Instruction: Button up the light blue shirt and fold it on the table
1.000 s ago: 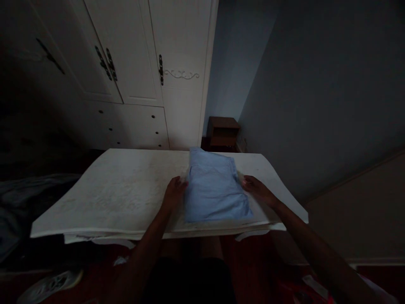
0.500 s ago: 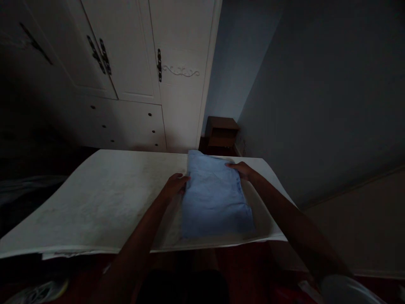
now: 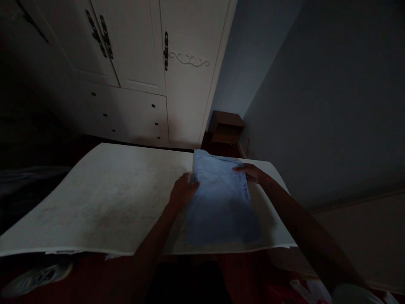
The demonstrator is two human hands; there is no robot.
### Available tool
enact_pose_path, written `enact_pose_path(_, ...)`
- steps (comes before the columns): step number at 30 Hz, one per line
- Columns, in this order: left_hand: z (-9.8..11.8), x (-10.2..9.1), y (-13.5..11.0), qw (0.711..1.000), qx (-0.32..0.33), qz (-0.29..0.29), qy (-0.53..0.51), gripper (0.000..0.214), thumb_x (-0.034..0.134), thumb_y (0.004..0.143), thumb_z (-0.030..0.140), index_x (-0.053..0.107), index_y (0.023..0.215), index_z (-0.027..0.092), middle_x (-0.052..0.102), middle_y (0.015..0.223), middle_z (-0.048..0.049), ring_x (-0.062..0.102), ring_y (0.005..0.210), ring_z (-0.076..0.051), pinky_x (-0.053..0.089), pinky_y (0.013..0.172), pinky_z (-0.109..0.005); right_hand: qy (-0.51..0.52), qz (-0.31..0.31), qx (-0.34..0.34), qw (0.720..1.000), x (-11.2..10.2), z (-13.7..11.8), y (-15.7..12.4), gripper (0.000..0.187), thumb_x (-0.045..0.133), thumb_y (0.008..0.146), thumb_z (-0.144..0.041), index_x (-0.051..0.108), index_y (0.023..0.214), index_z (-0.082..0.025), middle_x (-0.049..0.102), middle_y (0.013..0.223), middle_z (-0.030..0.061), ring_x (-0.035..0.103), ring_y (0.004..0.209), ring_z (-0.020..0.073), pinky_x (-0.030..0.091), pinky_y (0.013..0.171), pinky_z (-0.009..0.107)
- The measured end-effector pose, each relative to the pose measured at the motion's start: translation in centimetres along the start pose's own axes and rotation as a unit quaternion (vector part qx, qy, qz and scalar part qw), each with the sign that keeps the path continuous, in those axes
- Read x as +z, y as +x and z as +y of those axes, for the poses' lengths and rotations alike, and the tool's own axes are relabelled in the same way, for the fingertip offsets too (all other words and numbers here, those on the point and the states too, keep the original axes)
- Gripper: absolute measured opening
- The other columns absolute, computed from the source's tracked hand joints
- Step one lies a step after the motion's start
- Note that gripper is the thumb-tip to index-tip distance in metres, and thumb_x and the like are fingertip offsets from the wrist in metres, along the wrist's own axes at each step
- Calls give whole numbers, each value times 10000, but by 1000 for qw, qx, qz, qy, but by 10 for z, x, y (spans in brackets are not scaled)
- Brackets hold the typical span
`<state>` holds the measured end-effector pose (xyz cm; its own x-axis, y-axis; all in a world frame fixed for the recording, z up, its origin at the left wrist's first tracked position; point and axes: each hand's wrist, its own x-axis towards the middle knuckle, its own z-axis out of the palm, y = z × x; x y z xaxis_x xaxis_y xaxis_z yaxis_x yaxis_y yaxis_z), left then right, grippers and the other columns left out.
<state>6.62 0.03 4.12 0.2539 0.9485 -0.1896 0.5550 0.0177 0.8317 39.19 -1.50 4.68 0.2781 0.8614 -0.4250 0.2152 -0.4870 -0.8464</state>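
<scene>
A folded light-blue garment (image 3: 221, 202) lies on the right part of a white tabletop (image 3: 126, 190); its exact kind cannot be made out. My left hand (image 3: 183, 191) grips its left edge, with the thumb over the cloth. At the upper right edge, my right hand (image 3: 251, 172) holds the cloth with its fingers lying across the top; the thumb is hard to see. Slight creases run along the far end of the garment, and its near end rests close to the table's front edge.
Beyond the table stands a white wardrobe (image 3: 186, 97) with dark handles and drawers. A small brown cabinet (image 3: 227, 126) sits in the corner by the grey wall (image 3: 332, 105). A shoe (image 3: 39, 278) is on the red floor at lower left. The room is dim.
The camera view has tilted and shifted slightly. Both hands remain at the garment's sides, and its surface folds look different, smoother in the near half and slightly raised at the far end.
</scene>
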Motion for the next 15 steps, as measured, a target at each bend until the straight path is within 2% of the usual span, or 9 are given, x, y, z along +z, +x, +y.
enact_pose_path(3, -1, -9, -24, 996, -2, -3, 90, 508, 569, 837, 428, 567, 1248, 129, 692, 1107, -188, 653, 1053, -320, 468, 890, -407, 52, -16, 13, 998, -4, 0, -4, 364, 805, 644, -200, 673, 983, -203, 738, 1023, 72, 708, 924, 232, 592, 809, 324)
enact_pose_path(6, -10, -18, -54, 996, -18, -27, 88, 477, 539, 850, 472, 620, 1176, 134, 731, 911, -150, 687, 918, -312, 478, 823, -398, 70, -45, 18, 996, -6, -2, -5, 278, 766, 706, -204, 673, 968, -195, 743, 998, 71, 706, 937, 228, 589, 829, 330)
enact_pose_path(9, -25, -23, -87, 997, -49, -52, 17, 501, 559, 823, 527, 641, 1129, 139, 728, 824, -118, 696, 795, -276, 496, 705, -350, 89, -68, 50, 993, -5, -4, -4, 151, 717, 779, -223, 680, 913, -165, 749, 931, 93, 712, 901, 223, 588, 830, 325)
enact_pose_path(12, -40, -21, -116, 987, -98, -98, -84, 591, 567, 797, 573, 597, 1195, 138, 729, 844, -98, 689, 714, -242, 498, 588, -313, 106, -68, 88, 988, -3, -3, 2, 142, 703, 804, -227, 681, 916, -143, 749, 890, 104, 715, 813, 211, 597, 784, 324)
enact_pose_path(15, -48, -12, -132, 978, -101, -96, -152, 682, 591, 777, 588, 534, 1282, 134, 725, 978, -109, 692, 773, -228, 522, 626, -309, 127, -67, 98, 985, 1, 0, 13, 209, 745, 753, -188, 678, 940, -122, 748, 865, 103, 711, 760, 208, 598, 777, 351)
